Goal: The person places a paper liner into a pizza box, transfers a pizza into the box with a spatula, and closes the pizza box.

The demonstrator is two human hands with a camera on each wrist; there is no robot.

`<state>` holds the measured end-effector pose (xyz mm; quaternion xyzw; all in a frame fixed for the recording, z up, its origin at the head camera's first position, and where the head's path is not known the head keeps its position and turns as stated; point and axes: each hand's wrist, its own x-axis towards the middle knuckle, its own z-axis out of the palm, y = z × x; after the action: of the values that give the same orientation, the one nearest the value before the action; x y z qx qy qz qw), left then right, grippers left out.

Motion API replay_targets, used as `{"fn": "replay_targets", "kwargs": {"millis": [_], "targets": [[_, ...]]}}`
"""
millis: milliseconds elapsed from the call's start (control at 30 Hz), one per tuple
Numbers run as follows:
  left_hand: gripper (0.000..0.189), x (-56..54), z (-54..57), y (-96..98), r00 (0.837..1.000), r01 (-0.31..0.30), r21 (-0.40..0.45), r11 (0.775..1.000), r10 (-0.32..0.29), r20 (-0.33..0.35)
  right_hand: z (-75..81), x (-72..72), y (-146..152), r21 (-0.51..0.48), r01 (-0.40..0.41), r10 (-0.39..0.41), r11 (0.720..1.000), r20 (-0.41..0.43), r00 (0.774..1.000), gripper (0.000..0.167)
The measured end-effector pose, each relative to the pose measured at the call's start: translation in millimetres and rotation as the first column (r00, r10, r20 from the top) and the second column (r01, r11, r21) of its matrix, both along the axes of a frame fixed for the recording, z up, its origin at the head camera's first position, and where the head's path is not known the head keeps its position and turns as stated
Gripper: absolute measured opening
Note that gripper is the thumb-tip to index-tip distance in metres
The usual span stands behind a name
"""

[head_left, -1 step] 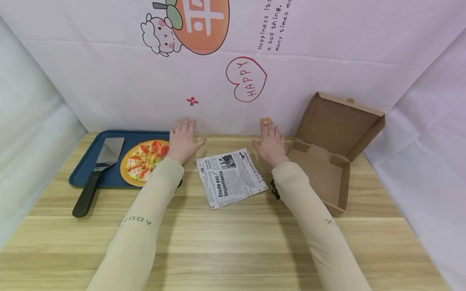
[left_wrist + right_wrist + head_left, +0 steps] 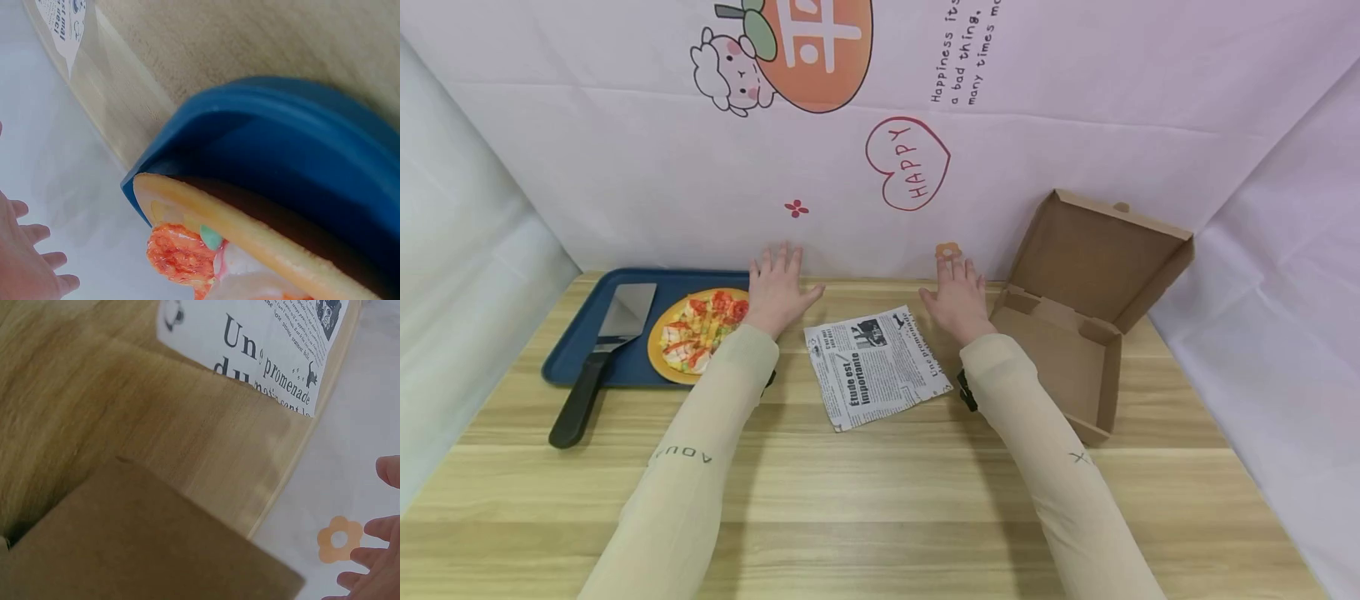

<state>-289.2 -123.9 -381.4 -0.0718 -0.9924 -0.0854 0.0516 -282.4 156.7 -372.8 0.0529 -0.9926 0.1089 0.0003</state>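
Nothing has visibly moved since the earlier head view: both arms and every object lie as they did. Left grip (image 2: pixel 777 296): a bare hand, fingers spread, holding nothing, beside the far right part of the blue tray (image 2: pixel 580 333). Right grip (image 2: pixel 958 300): likewise spread and unladen, between the printed paper (image 2: pixel 880 367) and the cardboard box (image 2: pixel 1067 350), whose lid is raised. Whether the fingertips touch the backdrop (image 2: pixel 850 233) cannot be told. The pizza (image 2: pixel 696 333) rests on the tray, partly hidden by the left sleeve (image 2: pixel 681 467); the spatula (image 2: pixel 597 362) has its blade on the tray and its handle reaching over the near edge above the desk (image 2: pixel 865 517). Good practice, as judged here: keep the left sleeve clear of the toppings and the right wrist off the box.
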Motion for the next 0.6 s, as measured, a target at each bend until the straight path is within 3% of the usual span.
{"fn": "replay_targets", "kwargs": {"millis": [600], "targets": [[0.082, -0.1, 2.3, -0.5, 1.0, 0.003, -0.001, 1.0, -0.003, 0.003, 1.5, 1.9, 0.8, -0.003, -0.014, 0.014, 1.0, -0.001, 1.0, 0.07]]}}
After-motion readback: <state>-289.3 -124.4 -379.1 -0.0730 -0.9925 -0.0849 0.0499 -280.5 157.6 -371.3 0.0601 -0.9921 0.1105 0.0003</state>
